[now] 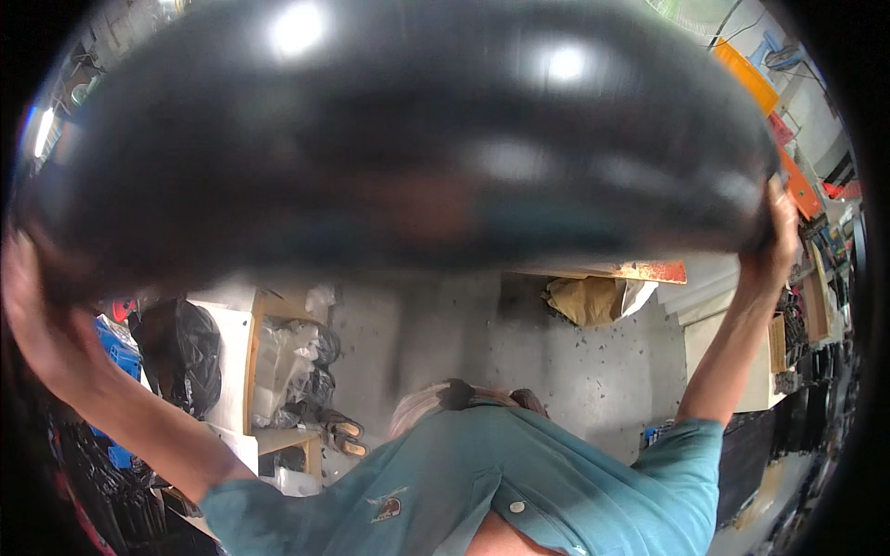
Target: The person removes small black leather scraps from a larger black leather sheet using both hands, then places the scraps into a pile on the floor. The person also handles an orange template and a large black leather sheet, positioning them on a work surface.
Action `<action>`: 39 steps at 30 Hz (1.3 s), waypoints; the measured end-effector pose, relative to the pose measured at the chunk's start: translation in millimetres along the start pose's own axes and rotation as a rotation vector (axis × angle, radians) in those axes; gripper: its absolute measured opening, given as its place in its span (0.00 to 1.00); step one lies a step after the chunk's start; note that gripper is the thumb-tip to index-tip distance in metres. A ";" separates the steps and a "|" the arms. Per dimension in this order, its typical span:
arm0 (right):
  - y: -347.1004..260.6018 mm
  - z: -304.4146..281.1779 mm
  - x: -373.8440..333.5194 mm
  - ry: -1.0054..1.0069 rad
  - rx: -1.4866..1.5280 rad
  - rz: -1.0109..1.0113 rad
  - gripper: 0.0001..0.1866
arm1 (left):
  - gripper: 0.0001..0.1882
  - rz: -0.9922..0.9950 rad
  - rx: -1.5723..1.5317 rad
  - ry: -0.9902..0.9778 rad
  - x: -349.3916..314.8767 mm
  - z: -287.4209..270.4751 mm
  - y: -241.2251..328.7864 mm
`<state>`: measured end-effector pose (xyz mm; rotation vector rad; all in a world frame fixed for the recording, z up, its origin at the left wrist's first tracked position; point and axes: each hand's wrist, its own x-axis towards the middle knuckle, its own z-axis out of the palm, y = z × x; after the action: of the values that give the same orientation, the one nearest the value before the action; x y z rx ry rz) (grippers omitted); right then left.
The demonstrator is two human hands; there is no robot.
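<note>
A large, glossy black rounded object [389, 139] fills the upper half of the head view; its exact kind does not show. Its bulging surface reflects the ceiling lights, and its top runs out of the picture. My left hand [28, 287] grips its left end, with the fingers partly hidden and blurred. At the opposite end, my right hand [779, 222] is closed on the edge, with its fingertips around the side. Both arms are spread wide, holding the object up in front of me, above the floor.
Below the object lies a grey floor [445, 324] with dark scraps. A brown paper sack [584, 301] sits near an orange-red edged board [649, 271]. To the left are black bags [181, 357], clear plastic bags [283, 366] and a blue crate [116, 347]. Stacked black items line the right.
</note>
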<state>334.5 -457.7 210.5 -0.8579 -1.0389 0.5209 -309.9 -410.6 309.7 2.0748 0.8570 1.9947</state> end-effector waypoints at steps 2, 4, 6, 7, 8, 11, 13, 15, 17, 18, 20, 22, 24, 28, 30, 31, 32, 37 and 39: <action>42.7 -10.4 -53.5 0.066 -0.133 0.095 0.24 | 0.40 -0.112 0.106 0.005 -65.6 -2.3 -28.5; 76.7 -19.6 -106.7 -0.008 -0.226 0.270 0.29 | 0.46 -0.319 0.088 -0.065 -131.9 -2.7 -40.9; 108.9 -25.3 -155.7 -0.051 -0.137 0.533 0.27 | 0.49 -0.547 0.076 -0.126 -188.3 -0.4 -43.3; 126.6 -26.2 -176.2 -0.055 -0.111 0.644 0.26 | 0.49 -0.649 0.040 -0.179 -210.7 0.9 -45.5; 141.0 -26.2 -193.4 -0.071 -0.091 0.706 0.24 | 0.48 -0.818 -0.052 -0.139 -233.7 2.8 -47.6; 165.2 -33.7 -219.1 -0.072 0.046 0.904 0.19 | 0.40 -1.335 -0.371 0.015 -277.1 4.3 -63.5; 173.7 -38.6 -221.6 -0.062 0.033 0.939 0.18 | 0.31 -1.470 -0.466 -0.077 -289.5 6.0 -83.8; 177.0 -42.8 -218.7 -0.070 0.048 0.963 0.17 | 0.25 -1.502 -0.492 -0.098 -292.6 11.9 -104.7; 179.5 -43.9 -216.7 -0.041 0.056 0.965 0.15 | 0.24 -1.528 -0.560 -0.163 -287.4 18.7 -122.4; 180.8 -43.4 -216.9 -0.052 0.051 0.995 0.15 | 0.23 -1.506 -0.579 -0.169 -284.1 23.3 -127.9; 185.2 -40.5 -219.0 -0.011 0.051 1.053 0.14 | 0.23 -1.512 -0.605 -0.177 -273.3 31.0 -135.6; 190.3 -37.4 -222.6 0.016 0.034 1.035 0.15 | 0.23 -1.472 -0.590 -0.209 -260.6 37.8 -139.3; 193.6 -37.0 -223.9 0.023 0.031 0.979 0.15 | 0.23 -1.400 -0.521 -0.262 -246.8 41.2 -139.0; 195.8 -43.6 -216.2 -0.025 0.049 0.971 0.14 | 0.21 -1.280 -0.437 -0.254 -219.6 40.0 -130.0; 196.5 -47.1 -211.1 -0.053 0.098 0.992 0.14 | 0.20 -1.262 -0.429 -0.246 -208.7 37.4 -122.5; 197.3 -48.1 -209.4 -0.044 0.110 1.031 0.14 | 0.20 -1.248 -0.432 -0.233 -204.0 36.0 -117.7; 197.7 -48.9 -208.5 -0.031 0.139 1.059 0.13 | 0.20 -1.236 -0.426 -0.221 -200.2 35.2 -112.0; 213.1 -50.2 -211.8 -0.031 0.269 1.269 0.23 | 0.21 -1.167 -0.369 -0.158 -179.3 32.5 -82.9; 225.8 -50.4 -218.9 -0.025 0.343 1.371 0.30 | 0.22 -1.132 -0.352 -0.187 -174.4 35.4 -73.1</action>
<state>288.3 -505.4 -101.0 -1.1659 -0.2084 1.7920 -291.2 -424.6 118.7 1.0988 1.1509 1.1761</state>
